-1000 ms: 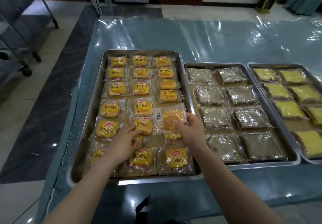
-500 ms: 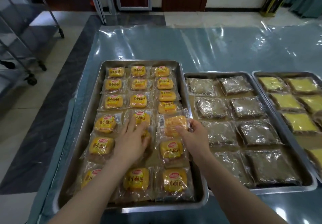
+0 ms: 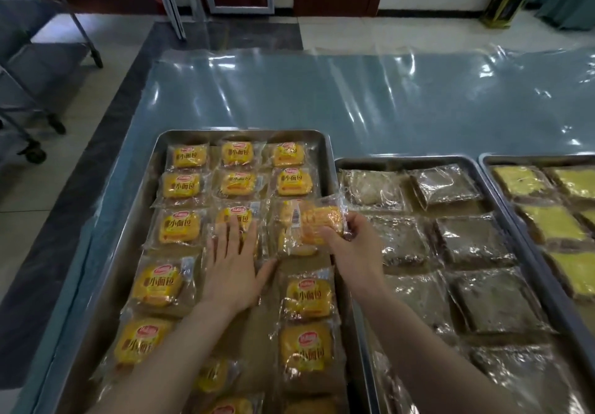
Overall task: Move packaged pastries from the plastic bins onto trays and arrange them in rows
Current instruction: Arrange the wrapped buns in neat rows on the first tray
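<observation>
A steel tray (image 3: 151,169) on the left holds several yellow packaged pastries in three columns. My left hand (image 3: 233,265) lies flat, fingers spread, on a pastry pack (image 3: 238,217) in the middle column. My right hand (image 3: 351,246) grips a clear-wrapped yellow pastry (image 3: 318,223), label side down, lifted slightly above the tray's right column near its right rim. Under it another pack (image 3: 289,243) lies partly hidden.
A second tray (image 3: 399,160) to the right holds several dark wrapped pastries. A third tray (image 3: 489,161) at far right holds yellow-topped ones. The table (image 3: 354,101) is covered with shiny plastic sheet. A wheeled metal rack (image 3: 35,91) stands on the floor at left.
My left hand has slid farther up the middle column. My right hand has lifted the wrapped pastry up and away along the right column. The camera has moved closer to the trays.
</observation>
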Tool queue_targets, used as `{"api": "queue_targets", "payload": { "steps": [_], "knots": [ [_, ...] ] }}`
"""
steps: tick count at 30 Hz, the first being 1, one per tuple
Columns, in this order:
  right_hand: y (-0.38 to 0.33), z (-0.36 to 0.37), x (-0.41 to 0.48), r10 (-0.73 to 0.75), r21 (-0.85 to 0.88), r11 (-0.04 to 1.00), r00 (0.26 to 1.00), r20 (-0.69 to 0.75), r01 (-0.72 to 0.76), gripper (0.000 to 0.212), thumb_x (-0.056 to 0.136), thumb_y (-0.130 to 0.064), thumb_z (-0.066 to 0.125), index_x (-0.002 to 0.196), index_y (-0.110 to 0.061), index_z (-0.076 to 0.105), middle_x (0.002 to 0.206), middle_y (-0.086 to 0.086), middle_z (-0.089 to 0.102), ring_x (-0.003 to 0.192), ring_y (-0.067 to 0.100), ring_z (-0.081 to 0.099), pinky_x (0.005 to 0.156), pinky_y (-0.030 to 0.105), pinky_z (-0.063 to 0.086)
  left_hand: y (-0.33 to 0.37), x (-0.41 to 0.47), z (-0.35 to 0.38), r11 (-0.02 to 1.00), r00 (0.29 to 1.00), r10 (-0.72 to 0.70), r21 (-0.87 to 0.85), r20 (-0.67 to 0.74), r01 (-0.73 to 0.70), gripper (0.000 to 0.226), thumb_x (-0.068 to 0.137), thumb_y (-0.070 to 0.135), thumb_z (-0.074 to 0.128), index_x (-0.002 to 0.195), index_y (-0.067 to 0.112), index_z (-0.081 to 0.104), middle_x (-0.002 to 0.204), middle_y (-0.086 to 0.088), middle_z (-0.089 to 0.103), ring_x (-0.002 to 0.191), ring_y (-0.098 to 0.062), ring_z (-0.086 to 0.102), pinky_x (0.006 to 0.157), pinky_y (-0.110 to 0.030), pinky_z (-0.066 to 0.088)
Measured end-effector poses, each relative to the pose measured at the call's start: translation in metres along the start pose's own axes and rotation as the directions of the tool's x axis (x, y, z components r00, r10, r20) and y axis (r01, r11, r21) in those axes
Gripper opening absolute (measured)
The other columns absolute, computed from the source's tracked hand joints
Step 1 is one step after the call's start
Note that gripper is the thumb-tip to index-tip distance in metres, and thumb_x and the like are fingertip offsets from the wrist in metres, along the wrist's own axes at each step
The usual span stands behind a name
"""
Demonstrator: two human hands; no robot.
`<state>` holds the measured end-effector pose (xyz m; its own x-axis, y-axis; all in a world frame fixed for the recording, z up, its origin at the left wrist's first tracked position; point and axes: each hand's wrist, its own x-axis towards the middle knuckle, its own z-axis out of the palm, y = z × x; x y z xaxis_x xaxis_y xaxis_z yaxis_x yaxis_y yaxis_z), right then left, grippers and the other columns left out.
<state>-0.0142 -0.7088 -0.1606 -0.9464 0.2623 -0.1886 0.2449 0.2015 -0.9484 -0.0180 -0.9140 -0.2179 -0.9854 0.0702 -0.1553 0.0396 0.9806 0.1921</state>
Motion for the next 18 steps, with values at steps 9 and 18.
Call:
{"api": "queue_targets", "payload": {
  "steps": [9,18],
  "knots": [
    [0.006,0.004,0.029,-0.047,-0.001,0.999,0.998,-0.051,0.047,0.018,0.084,-0.028,0.071,0.096,-0.030,0.058,0.084,-0.011,0.065,0.072,-0.001,0.061,0.056,0.006,0.045,-0.012,0.080,-0.022,1.000,0.997,0.013,0.002,-0.074,-0.013,0.075,0.084,0.073,0.006,0.143,0.037,-0.022,0.152,-0.004,-0.028,0.138,-0.024,-0.027,0.111,-0.046,-0.016],
    [0.003,0.004,0.016,-0.052,0.024,0.998,0.998,-0.042,0.053,0.017,0.082,-0.030,0.072,0.092,-0.032,0.059,0.084,-0.016,0.065,0.074,-0.001,0.060,0.061,0.014,0.047,-0.013,0.065,-0.033,0.985,0.995,0.089,-0.142,-0.045,-0.095,0.062,0.098,0.042,0.025,0.147,0.031,-0.011,0.155,0.000,-0.018,0.140,-0.016,-0.021,0.116,-0.041,-0.008]
  ]
}}
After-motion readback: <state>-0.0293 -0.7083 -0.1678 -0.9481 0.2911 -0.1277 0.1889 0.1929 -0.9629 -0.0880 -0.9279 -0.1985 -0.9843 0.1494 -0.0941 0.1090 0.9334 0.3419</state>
